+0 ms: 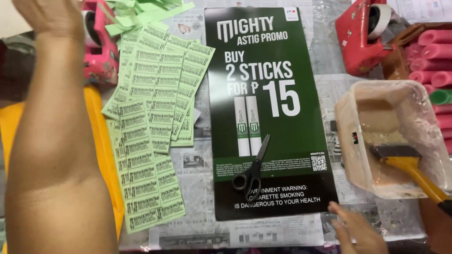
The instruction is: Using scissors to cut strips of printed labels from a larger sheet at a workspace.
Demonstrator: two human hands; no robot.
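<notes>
My left forearm rises along the left side, and my left hand (pixel 47 14) is at the top edge, partly cut off, near a pink tape dispenser (pixel 100 47). My right hand (pixel 358 230) lies low at the bottom right with fingers apart, its fingertips at the lower right corner of a dark green and black poster board (pixel 268 117). Black scissors (pixel 252 171) lie closed on the lower part of the board. To the left of the board, light green printed label strips (pixel 150 117) lie in overlapping rows.
A clear plastic tub (pixel 346 122) of pale paste holds a brush with a yellow handle (pixel 416 171) at the right. A red tape dispenser (pixel 362 33) and pink foam tubes (pixel 433 56) sit behind it. Newspaper (pixel 197 235) covers the table, and a yellow sheet (pixel 106 141) lies at the left.
</notes>
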